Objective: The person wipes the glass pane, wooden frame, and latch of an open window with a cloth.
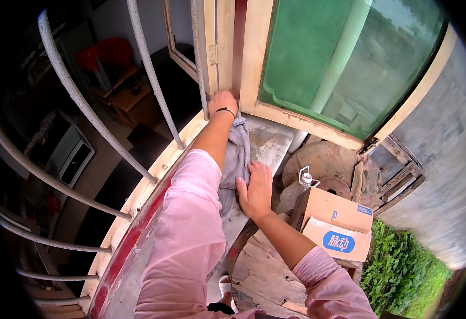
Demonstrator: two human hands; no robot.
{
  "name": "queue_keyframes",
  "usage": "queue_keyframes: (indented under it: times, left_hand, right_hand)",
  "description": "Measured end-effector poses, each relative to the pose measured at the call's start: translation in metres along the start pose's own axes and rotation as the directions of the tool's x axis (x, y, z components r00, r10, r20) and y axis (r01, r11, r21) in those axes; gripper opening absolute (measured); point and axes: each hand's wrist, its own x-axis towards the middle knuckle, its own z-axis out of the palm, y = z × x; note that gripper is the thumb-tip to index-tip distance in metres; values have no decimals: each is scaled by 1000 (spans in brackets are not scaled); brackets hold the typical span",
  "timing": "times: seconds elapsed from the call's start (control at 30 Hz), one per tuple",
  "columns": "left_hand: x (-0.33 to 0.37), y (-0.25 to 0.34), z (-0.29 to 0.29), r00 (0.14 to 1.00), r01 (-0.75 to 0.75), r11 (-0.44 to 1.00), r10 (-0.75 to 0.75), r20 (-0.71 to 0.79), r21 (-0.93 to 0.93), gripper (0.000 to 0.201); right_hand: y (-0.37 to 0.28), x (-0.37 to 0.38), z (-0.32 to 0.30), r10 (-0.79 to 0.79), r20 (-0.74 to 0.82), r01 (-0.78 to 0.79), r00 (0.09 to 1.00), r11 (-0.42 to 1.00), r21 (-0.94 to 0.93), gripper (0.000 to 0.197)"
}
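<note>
My left hand [223, 103] is closed at the far corner of the window sill, against the cream window frame [225, 64]. A grey cloth [236, 143] comes out from under that hand and trails toward me along the sill [267, 139]; the part inside the fingers is hidden. My right hand [257, 192] lies lower down on the sill, fingers stretched out and thumb apart, touching the cloth's right edge. It grips nothing. Above both hands, an outward-swung casement [307, 64] with greenish glass stands at the corner.
Curved metal bars [150, 69] rise along the left side, before a dark room. On the right are a cardboard box [336, 210], a clear plastic bottle [306, 176], a round wooden reel [318, 159], a wooden frame [406, 175] and green plants [398, 263]. Weathered boards [267, 271] lie below.
</note>
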Motion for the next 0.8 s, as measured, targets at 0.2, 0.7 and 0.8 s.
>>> queue_keyframes:
  times: [0.2,0.7,0.8]
  left_hand:
    - [10,6,-20,941,254,962,-220,259,-105,41]
    - [-2,8,-9,967,253,951,-253,24,-177,35]
    - [1,-1,-4,986,164,976,-164,6,-140,32]
  right_hand:
    - [-5,2,-1,18,51,-15,999,999,-48,52]
    - [-5,1,-1,10,20,-9,1000,999,-45,57]
    - [-8,2,-1,2,16,-2,1000,999,-43,57]
